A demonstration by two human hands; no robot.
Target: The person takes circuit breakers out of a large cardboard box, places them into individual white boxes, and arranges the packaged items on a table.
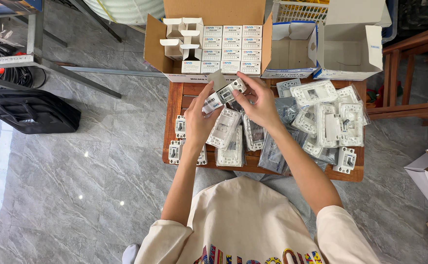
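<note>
Black bag point(31, 111) sits on the grey floor far left, well apart from the action. Moving in, small white switches point(180, 126) lie at the left edge of the wooden table point(175, 98). Above them, a big cardboard box point(155, 44) stands open, packed with rows of little cartons. Centre stage: the left hand point(198, 120) grips a small white carton point(213, 102) from below, while the right hand point(258, 100) pinches a white switch point(233, 89) at the carton's open end, both held just above the table. Right of that, bagged white plates point(329, 115) pile up, with two empty boxes point(348, 49) behind.
</note>
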